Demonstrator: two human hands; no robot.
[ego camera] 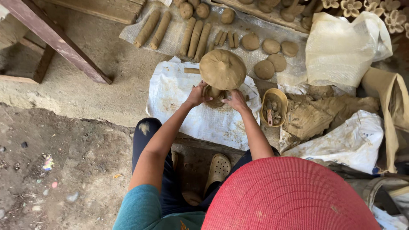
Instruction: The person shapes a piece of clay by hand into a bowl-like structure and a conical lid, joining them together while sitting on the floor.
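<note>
A mushroom-shaped clay piece with a wide domed cap stands on a white sack sheet on the ground. Under the cap sits a clay base. My left hand presses against the left side of that base, fingers curled on the clay. From the right, my right hand touches the same base. Both hands are smeared with clay. The stem between cap and base is mostly hidden by the cap.
Clay rolls, flat clay discs and clay balls lie on a sheet beyond. A small yellow bowl with tools sits at right, beside a wrapped clay lump and white sacks. A wooden beam slants at left. Red hat brim fills the bottom.
</note>
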